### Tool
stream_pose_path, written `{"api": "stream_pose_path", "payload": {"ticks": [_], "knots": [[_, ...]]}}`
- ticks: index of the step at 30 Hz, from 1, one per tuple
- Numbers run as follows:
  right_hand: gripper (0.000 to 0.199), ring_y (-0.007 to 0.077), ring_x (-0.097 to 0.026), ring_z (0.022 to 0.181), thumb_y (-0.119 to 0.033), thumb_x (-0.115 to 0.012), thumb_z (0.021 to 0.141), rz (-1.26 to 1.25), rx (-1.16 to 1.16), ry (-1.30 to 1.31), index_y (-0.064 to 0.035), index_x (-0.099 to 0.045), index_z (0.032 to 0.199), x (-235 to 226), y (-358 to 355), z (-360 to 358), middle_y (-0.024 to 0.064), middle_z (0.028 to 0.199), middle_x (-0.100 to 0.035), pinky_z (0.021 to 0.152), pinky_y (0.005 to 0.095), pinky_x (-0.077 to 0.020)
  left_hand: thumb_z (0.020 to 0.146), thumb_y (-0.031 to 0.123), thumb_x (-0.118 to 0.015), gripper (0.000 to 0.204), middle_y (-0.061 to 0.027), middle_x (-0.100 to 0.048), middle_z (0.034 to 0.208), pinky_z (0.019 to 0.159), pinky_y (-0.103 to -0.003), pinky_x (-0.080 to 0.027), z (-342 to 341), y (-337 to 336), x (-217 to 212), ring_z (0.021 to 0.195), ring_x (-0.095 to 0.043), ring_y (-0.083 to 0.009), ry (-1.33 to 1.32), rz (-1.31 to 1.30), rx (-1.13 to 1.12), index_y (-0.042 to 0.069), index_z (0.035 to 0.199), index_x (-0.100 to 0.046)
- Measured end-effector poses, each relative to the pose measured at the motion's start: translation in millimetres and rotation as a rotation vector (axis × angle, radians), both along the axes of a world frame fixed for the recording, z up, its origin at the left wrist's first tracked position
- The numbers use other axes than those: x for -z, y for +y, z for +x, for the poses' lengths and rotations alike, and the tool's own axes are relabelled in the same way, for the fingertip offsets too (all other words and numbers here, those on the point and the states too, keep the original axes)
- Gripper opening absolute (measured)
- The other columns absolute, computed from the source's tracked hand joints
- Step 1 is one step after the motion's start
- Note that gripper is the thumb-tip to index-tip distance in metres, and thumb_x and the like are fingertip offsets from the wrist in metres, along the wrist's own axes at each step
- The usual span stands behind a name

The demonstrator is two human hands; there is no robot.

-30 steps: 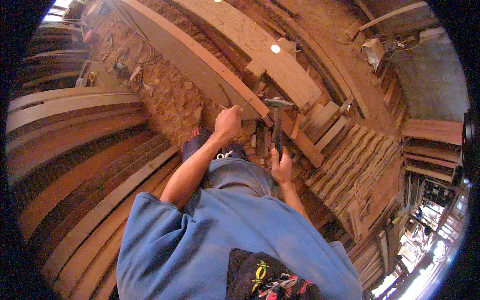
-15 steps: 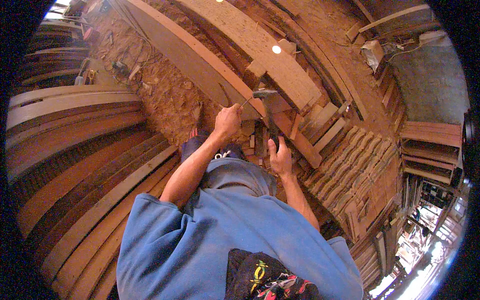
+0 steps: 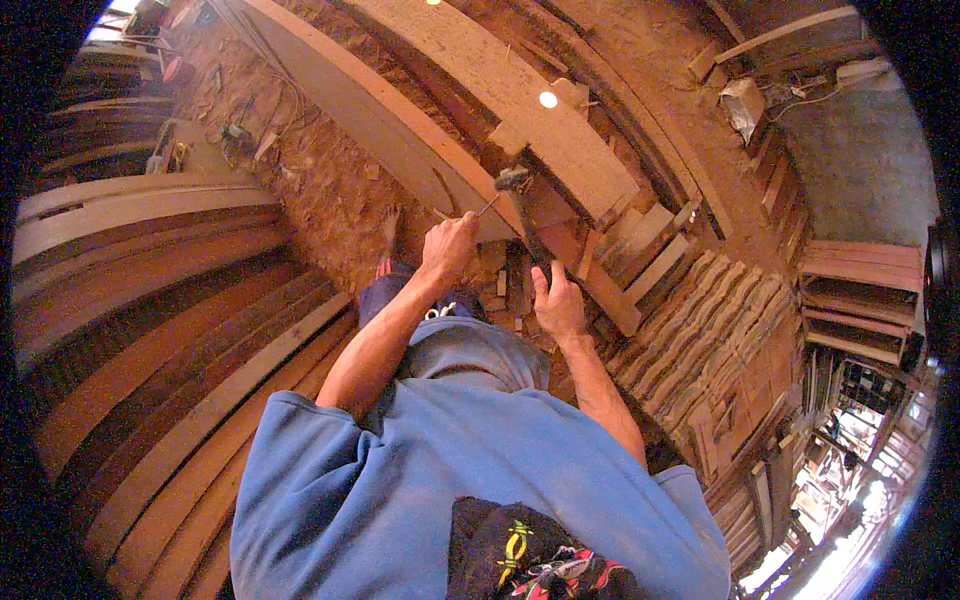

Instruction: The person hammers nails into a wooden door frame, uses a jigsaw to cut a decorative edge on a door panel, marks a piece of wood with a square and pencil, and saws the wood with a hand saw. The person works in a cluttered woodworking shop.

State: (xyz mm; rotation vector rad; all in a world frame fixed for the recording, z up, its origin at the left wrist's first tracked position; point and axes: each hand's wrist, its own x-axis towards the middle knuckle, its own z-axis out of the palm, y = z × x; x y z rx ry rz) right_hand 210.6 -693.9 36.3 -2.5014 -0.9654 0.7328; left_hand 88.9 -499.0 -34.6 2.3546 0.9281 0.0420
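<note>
Hammer (image 3: 527,226) juts from the right hand (image 3: 560,303) — head (image 3: 513,180) foremost.

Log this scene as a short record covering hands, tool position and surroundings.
Left hand: grips a thin rod
Right hand: holds a hammer by its handle
Hammer head: at the rod's far end; contact unclear
Ahead: long wooden beam, running diagonally
Left side: stacked boards
Right side: wavy-edged wood pieces
Clothing: blue top

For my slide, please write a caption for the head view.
Left hand holding a thin rod, right hand a hammer, near a long plank.
</note>
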Motion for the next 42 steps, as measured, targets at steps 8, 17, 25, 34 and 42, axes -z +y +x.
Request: {"api": "stream_pose_path", "payload": {"ticks": [8,17,25,34,42], "knots": [[0.037,0.0456,-0.065,0.073,-0.036,-0.054,0.102,0.434,0.009,-0.257,-0.0016,-0.056,0.114,-10,4,-7,0.0257,0.084,-0.067,0.064,0.0529,-0.0522,0.093,0.018,-0.053,0.015,-0.0216,-0.069,0.086,0.068,-0.057,-0.053,0,0,-1,0.083,-0.068,-0.0444,0.011,-0.022,0.0,0.007,0.1,-0.06],[0.056,0.0527,-0.066,0.082,-0.045,-0.051,0.101,0.44,0.121,-0.045,0.0032,-0.054,0.13,-2,1,0,0.0337,0.09,-0.068,0.07,0.06,-0.0534,0.087,0.011,-0.057,0.015,-0.0219,-0.069,0.086,0.07,-0.056,-0.054,2,2,-10,0.083,-0.068,-0.0447,0.013,-0.002,0.045,0.005,0.1,-0.059],[0.059,0.052,-0.066,0.088,-0.048,-0.05,0.1,0.046,0.044,0.001,0.0044,-0.055,0.128,0,-5,-9,0.0336,0.095,-0.068,0.076,0.058,-0.0518,0.092,0.019,-0.057,0.021,-0.0242,-0.071,0.088,0.07,-0.055,-0.055,2,2,5,0.083,-0.07,-0.0448,0.07,-0.034,0.016,0.005,0.106,-0.065],[0.06,0.0466,-0.067,0.096,-0.048,-0.051,0.101,0.374,0.216,0.086,0.0048,-0.055,0.13,-34,-5,-1,0.0261,0.105,-0.07,0.087,0.049,-0.0527,0.101,0.024,-0.053,0.024,-0.0306,-0.067,0.089,0.077,-0.057,-0.048,5,24,-2,0.091,-0.063,-0.0501,-0.197,-0.266,-0.047,0.001,0.105,-0.057],[0.066,0.0484,-0.065,0.105,-0.053,-0.047,0.101,0.201,0.224,0.104,0.0041,-0.053,0.134,-10,-29,-9,0.0284,0.116,-0.067,0.093,0.0506,-0.0515,0.1,0.018,-0.053,0.017,-0.0321,-0.065,0.088,0.074,-0.062,-0.046,1,9,6,0.089,-0.062,-0.0533,-0.195,-0.193,0.03,0.003,0.107,-0.052]]}}
